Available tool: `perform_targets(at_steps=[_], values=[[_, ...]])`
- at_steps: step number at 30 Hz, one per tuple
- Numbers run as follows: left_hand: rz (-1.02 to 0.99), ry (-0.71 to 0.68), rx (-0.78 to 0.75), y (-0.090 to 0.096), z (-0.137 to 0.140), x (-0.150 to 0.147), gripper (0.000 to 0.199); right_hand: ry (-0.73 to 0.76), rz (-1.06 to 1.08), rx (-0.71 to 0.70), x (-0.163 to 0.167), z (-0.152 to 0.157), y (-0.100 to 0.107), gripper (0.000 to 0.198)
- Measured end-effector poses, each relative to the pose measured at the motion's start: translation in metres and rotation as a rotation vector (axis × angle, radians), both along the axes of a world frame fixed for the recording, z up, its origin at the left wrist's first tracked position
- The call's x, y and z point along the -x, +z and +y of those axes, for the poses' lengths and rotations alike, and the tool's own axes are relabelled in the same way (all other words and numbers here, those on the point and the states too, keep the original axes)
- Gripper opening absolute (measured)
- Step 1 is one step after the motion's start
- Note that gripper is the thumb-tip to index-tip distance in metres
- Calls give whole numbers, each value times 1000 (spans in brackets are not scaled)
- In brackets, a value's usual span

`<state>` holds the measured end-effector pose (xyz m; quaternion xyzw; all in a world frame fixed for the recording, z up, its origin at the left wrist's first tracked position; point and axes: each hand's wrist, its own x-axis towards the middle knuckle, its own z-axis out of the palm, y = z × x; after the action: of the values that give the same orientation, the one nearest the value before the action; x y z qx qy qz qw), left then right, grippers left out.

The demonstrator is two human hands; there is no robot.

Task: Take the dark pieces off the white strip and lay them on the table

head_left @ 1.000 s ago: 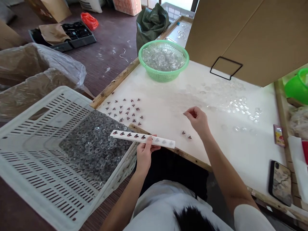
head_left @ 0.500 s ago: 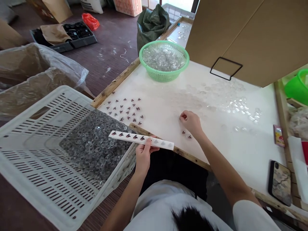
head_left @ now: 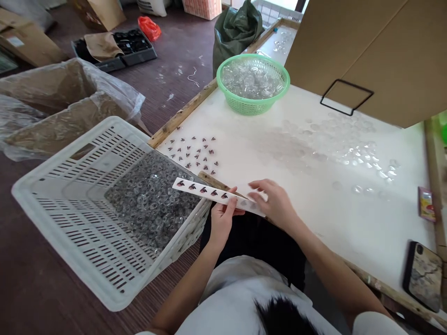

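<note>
My left hand is closed on a white strip of stickers, thumb on top, held out over the table's near edge. Several dark printed motifs run along the strip's left part; its right part shows faint grey marks. Just above the strip's right end is my right hand, thumb and forefinger apart with nothing visible between them. Clear round pieces bearing the same dark motif lie spread over the white table's left corner. Plain clear discs are scattered across its right side.
A white plastic crate of clear pieces stands against the table's left edge. On the table are a green basket of clear pieces, a large cardboard sheet, a phone and a small packet. A plastic-lined box stands behind the crate.
My right hand has come from the tabletop down to the strip's right end, its fingers spreading from a pinch. The left hand still holds the strip. The camera view has turned slightly left.
</note>
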<state>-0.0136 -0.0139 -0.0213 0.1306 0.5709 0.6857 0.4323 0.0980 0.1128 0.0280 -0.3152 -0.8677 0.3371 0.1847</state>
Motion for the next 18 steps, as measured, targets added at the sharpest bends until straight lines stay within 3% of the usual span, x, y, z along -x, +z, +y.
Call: perform_targets(at_steps=[2,5,12,15,18], values=[[-11,-19,-20,1,0,-1,48,109,74,127,11,-10,3,14],[-31,17,-49,3,-1,3,48,150,94,191,16,-13,-2,10],[-80,110,-7,2,7,11,35,151,114,-23,10,-14,-2,13],[-90,118,0,-1,10,12,35,3,247,37,3,12,2,10],[-94,125,10,-3,8,15,37,-336,239,110,-14,65,-5,8]])
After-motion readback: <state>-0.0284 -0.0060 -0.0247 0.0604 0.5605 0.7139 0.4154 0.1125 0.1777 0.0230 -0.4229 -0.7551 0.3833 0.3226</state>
